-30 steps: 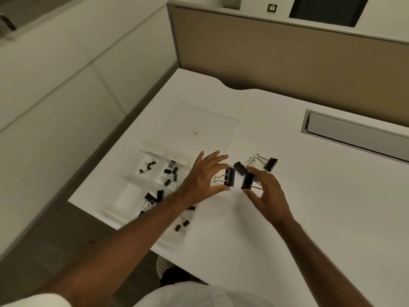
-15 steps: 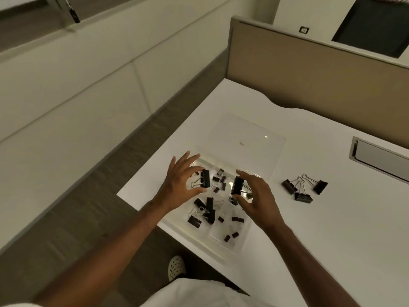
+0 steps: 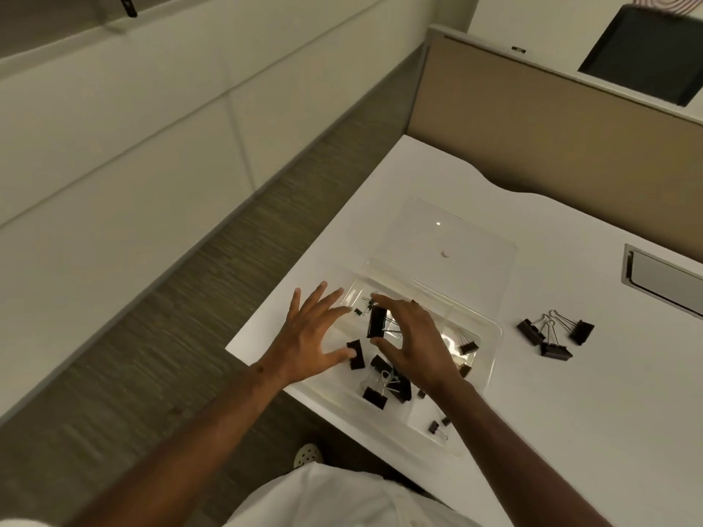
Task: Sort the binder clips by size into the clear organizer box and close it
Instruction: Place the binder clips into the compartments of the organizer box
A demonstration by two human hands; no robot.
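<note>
The clear organizer box lies open near the desk's left front corner, its lid flat behind it. My right hand hovers over the box, pinching a large black binder clip between thumb and fingers. My left hand is spread open over the box's left compartment, and a large black clip lies just off its thumb tip. Several large clips lie in the front-left compartment, smaller ones in the others. Three large clips lie on the desk right of the box.
The white desk ends in an edge just left of and below the box, with carpet floor beyond. A tan partition runs along the back. A metal cable tray is set into the desk at the right.
Both hands have moved further left over the box. My left hand has opened and let its clip drop into the left compartment. My right hand still holds its clip.
</note>
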